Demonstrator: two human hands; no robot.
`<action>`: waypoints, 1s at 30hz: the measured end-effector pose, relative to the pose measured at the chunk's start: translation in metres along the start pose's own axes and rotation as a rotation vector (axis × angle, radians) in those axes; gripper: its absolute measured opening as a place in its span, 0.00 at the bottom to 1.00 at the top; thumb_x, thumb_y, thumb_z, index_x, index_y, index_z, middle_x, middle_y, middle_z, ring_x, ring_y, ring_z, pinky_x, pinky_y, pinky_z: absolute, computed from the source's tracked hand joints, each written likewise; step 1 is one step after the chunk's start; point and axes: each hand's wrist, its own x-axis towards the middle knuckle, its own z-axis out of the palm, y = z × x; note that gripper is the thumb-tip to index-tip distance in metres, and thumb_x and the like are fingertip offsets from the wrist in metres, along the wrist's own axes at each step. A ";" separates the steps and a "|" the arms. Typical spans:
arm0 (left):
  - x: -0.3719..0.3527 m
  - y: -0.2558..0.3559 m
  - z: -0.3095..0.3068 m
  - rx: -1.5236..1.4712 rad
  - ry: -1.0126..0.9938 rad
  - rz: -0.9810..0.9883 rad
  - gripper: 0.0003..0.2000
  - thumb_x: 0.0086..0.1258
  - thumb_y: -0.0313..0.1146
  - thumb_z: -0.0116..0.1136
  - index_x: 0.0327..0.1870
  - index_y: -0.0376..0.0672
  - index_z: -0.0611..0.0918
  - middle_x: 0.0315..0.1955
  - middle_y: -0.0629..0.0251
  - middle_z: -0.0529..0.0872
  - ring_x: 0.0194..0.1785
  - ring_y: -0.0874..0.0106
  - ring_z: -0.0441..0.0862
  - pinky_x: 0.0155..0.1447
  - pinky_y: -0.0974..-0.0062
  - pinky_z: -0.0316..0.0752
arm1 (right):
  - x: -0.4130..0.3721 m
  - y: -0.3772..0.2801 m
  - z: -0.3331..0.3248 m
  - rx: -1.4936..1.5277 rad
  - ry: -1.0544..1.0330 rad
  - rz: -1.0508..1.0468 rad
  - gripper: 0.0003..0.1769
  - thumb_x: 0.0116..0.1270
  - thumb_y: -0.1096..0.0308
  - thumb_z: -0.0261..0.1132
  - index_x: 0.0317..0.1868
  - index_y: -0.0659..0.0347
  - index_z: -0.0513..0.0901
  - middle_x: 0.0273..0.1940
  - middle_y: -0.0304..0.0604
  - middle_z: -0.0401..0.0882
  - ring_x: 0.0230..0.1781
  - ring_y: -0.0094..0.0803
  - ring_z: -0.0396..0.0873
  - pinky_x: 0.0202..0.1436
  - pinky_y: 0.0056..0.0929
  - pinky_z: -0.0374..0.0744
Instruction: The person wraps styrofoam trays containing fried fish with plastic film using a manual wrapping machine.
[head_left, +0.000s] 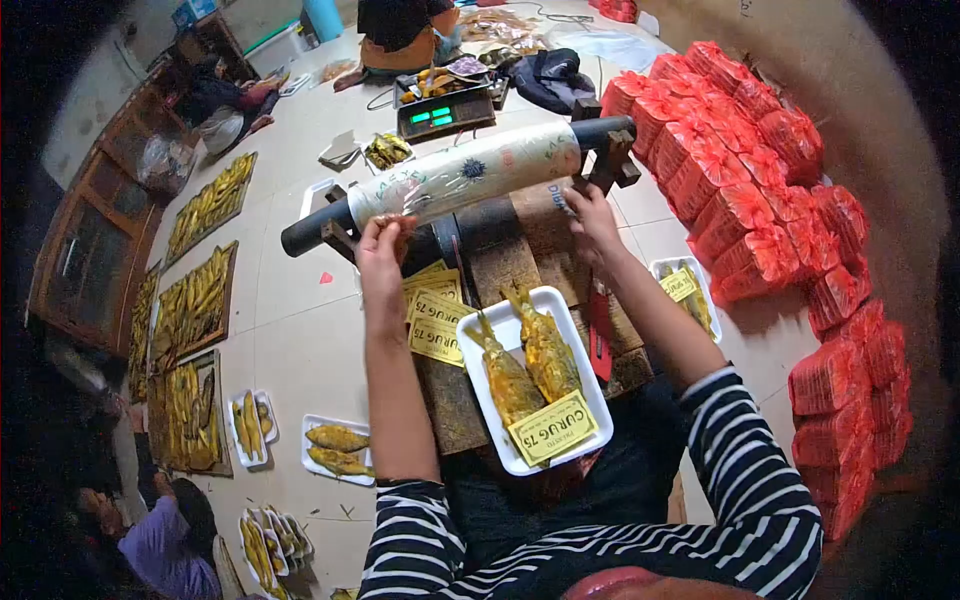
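A roll of printed clear film [465, 172] sits on a dark bar across a wooden stand. My left hand [385, 245] pinches the film's edge at its left end. At the right end, my right hand [592, 222] has its fingers closed at the film's edge. Below them, a white foam tray [480, 408] tilts over the wooden board [455, 405]. Two yellow cooked fish [545, 350] lie in it with a yellow label [552, 428] across their lower ends. More yellow labels [437, 325] lie left of the tray, and a red-handled tool [599, 335] lies to its right.
Red-wrapped bundles [735, 190] are stacked along the right. A labelled fish tray [688, 296] stands nearby. Fish racks [193, 300] and small fish trays [338, 448] lie left. A scale [445, 115] stands ahead. Other people sit at the top, upper left and lower left.
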 end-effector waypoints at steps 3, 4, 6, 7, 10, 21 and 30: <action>0.033 0.027 0.013 -0.088 -0.094 -0.014 0.04 0.67 0.28 0.46 0.38 0.43 0.75 0.34 0.67 0.81 0.38 0.78 0.79 0.42 0.84 0.72 | 0.048 -0.033 0.033 0.188 0.067 0.018 0.14 0.59 0.72 0.58 0.45 0.66 0.69 0.37 0.47 0.76 0.26 0.31 0.76 0.30 0.23 0.78; 0.008 0.021 0.009 -0.087 -0.091 -0.088 0.04 0.67 0.28 0.46 0.38 0.43 0.75 0.34 0.67 0.80 0.38 0.78 0.79 0.41 0.84 0.72 | 0.020 -0.027 0.031 0.327 0.120 0.133 0.11 0.59 0.73 0.57 0.43 0.67 0.71 0.35 0.46 0.76 0.26 0.31 0.76 0.30 0.25 0.78; -0.015 0.018 -0.003 -0.160 -0.117 -0.177 0.04 0.67 0.29 0.47 0.38 0.42 0.74 0.31 0.67 0.79 0.34 0.77 0.78 0.38 0.83 0.74 | 0.008 -0.002 0.025 0.769 0.193 0.143 0.05 0.59 0.74 0.56 0.36 0.66 0.73 0.30 0.45 0.75 0.27 0.35 0.75 0.33 0.29 0.78; -0.019 0.019 -0.004 -0.181 -0.111 -0.180 0.04 0.67 0.28 0.47 0.39 0.41 0.74 0.30 0.67 0.79 0.33 0.78 0.77 0.38 0.84 0.74 | 0.012 -0.004 0.017 0.813 0.144 0.121 0.05 0.59 0.73 0.56 0.35 0.65 0.73 0.27 0.44 0.73 0.29 0.34 0.74 0.36 0.30 0.77; -0.053 0.014 -0.006 -0.226 -0.113 -0.240 0.04 0.67 0.28 0.47 0.40 0.40 0.73 0.29 0.66 0.78 0.31 0.79 0.76 0.36 0.86 0.73 | -0.014 -0.006 -0.026 0.898 -0.194 0.196 0.06 0.59 0.73 0.56 0.37 0.63 0.72 0.30 0.43 0.72 0.29 0.29 0.71 0.35 0.28 0.75; -0.007 0.060 0.017 -0.245 -0.172 -0.179 0.05 0.65 0.32 0.50 0.37 0.43 0.76 0.28 0.71 0.80 0.31 0.81 0.78 0.34 0.83 0.75 | 0.023 0.014 0.031 0.198 0.053 0.140 0.25 0.60 0.75 0.58 0.56 0.49 0.63 0.51 0.37 0.71 0.48 0.31 0.74 0.35 0.30 0.76; -0.008 0.044 -0.007 -0.373 -0.205 -0.338 0.06 0.67 0.32 0.49 0.42 0.45 0.76 0.32 0.71 0.81 0.32 0.79 0.80 0.35 0.81 0.78 | 0.016 0.026 0.021 0.585 0.200 0.166 0.10 0.68 0.69 0.48 0.45 0.64 0.71 0.41 0.46 0.73 0.40 0.38 0.75 0.46 0.44 0.78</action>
